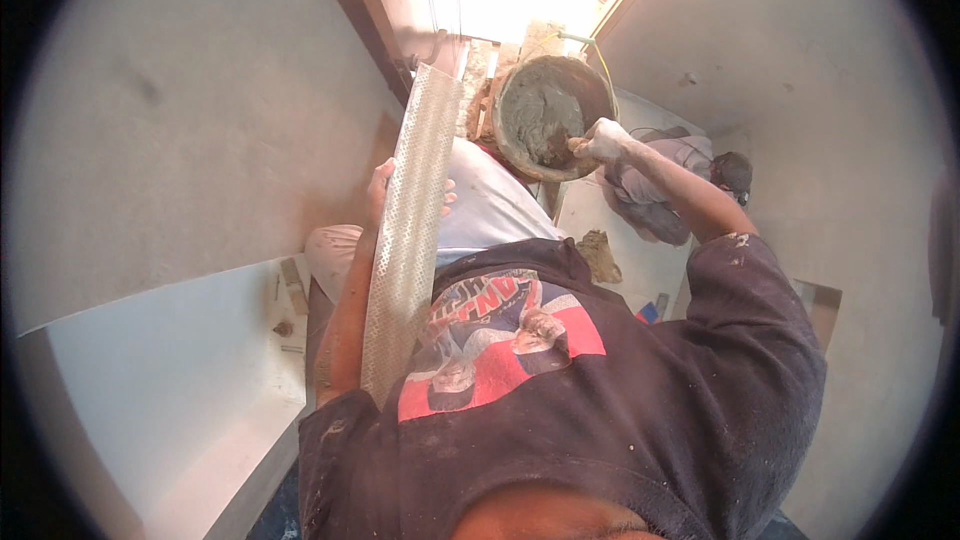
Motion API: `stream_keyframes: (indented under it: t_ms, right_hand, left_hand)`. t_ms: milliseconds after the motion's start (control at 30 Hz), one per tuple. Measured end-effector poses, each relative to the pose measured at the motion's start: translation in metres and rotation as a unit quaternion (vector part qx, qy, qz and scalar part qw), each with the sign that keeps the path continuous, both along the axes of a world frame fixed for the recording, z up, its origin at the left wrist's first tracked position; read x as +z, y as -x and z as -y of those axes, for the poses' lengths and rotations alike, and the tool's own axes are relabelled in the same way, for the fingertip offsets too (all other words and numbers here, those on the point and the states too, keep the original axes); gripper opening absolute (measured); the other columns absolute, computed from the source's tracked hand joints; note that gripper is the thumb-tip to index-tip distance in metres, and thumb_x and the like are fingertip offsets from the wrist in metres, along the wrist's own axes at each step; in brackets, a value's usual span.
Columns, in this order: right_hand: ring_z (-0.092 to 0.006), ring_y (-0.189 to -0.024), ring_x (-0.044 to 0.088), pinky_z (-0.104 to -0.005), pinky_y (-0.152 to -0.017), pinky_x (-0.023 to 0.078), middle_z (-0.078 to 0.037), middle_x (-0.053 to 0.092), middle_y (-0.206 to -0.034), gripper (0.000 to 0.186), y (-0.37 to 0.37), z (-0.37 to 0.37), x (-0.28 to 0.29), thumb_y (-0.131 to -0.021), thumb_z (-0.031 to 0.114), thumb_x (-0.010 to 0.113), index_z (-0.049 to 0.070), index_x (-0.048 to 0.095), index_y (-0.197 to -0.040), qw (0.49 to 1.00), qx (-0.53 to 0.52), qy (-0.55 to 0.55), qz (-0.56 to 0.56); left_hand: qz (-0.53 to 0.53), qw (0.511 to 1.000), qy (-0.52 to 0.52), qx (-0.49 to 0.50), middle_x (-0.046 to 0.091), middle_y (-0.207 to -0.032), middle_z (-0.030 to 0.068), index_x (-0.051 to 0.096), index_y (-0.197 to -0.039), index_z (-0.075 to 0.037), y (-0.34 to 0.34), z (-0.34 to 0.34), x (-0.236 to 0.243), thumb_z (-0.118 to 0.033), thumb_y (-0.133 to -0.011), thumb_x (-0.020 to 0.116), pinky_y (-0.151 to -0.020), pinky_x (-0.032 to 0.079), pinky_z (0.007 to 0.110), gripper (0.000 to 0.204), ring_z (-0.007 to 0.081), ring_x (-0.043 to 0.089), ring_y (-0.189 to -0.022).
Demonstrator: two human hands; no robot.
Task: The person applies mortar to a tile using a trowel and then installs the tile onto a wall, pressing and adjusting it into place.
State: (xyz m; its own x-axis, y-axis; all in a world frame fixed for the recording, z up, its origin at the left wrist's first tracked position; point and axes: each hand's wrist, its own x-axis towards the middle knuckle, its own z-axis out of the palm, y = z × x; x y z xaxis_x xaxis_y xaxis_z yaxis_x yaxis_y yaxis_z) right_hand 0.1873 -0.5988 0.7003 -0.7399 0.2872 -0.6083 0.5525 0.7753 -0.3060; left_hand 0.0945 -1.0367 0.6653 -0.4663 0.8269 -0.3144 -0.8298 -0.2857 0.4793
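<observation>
My left hand (380,188) is wrapped round a long perforated metal strip (412,210), thumb side on its left edge and fingertips showing at its right. The strip stands tilted along my left forearm, its lower end against my dark shirt. At the upper middle is a round bucket (525,105) with wet grey mortar (540,110) in it. Over the bucket's right rim, my right hand (602,142) is closed on the pale handle of a trowel (575,144). The trowel's blade is in the mortar and hardly shows.
Below, to the right, another person (665,180) bends low near the wall. Wooden boards (480,80) lie beside the bucket, under a bright opening. Plastered walls (180,120) rise on both sides. A crumpled brown sack-like thing (598,255) is on the floor below.
</observation>
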Motion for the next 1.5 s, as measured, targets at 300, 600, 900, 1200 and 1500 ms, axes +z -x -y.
stream_keyframes:
  t_ms: [300,600,900,1200,1500]
  right_hand:
    - [-0.0226,-0.076,0.073,-0.0354,-0.072,0.058,-0.017,0.075,-0.084,0.045,-0.026,0.038,-0.016,-0.079,0.034,0.079,-0.005,0.077,-0.101,0.998,-0.055,0.032,-0.024]
    - [-0.0190,-0.067,0.068,-0.0347,-0.060,0.053,-0.013,0.072,-0.077,0.042,-0.035,0.066,-0.033,-0.083,0.035,0.078,-0.005,0.077,-0.098,0.988,-0.134,0.053,-0.064]
    - [-0.0127,-0.056,0.060,-0.0313,-0.052,0.047,-0.006,0.067,-0.070,0.036,-0.062,0.077,-0.023,-0.086,0.031,0.077,-0.003,0.077,-0.097,0.955,-0.234,0.158,-0.089]
    - [-0.0069,-0.058,0.054,-0.0254,-0.049,0.042,-0.001,0.063,-0.073,0.031,-0.101,0.090,-0.006,-0.094,0.028,0.071,0.001,0.075,-0.107,0.899,-0.313,0.274,-0.135]
    - [-0.0113,-0.067,0.062,-0.0288,-0.063,0.052,-0.004,0.069,-0.083,0.043,-0.136,0.146,0.035,-0.091,0.027,0.072,-0.002,0.070,-0.123,0.910,-0.225,0.153,-0.314]
  left_hand:
    - [0.034,0.999,0.042,0.006,0.060,-0.128,0.0327,0.044,-0.147,0.004,0.000,0.000,0.009,-0.065,-0.095,0.040,-0.094,0.055,0.052,0.087,0.0418,0.065,-0.112]
    - [0.025,0.999,-0.018,-0.038,0.059,-0.129,0.0337,0.043,-0.148,0.004,0.005,-0.002,-0.002,-0.063,-0.097,0.038,-0.096,0.053,0.052,0.084,0.0409,0.065,-0.111]
    - [0.036,0.999,-0.009,-0.034,0.058,-0.129,0.0345,0.041,-0.150,0.003,0.003,-0.002,0.006,-0.061,-0.098,0.035,-0.096,0.052,0.055,0.082,0.0442,0.064,-0.111]
    - [0.040,0.998,-0.036,-0.034,0.059,-0.125,0.0339,0.042,-0.149,0.001,0.001,-0.003,0.010,-0.058,-0.102,0.033,-0.091,0.055,0.056,0.077,0.0441,0.066,-0.104]
    - [-0.004,0.993,-0.104,-0.051,0.057,-0.130,0.0363,0.040,-0.151,0.003,0.000,-0.004,0.027,-0.056,-0.104,0.033,-0.092,0.055,0.055,0.076,0.0425,0.066,-0.106]
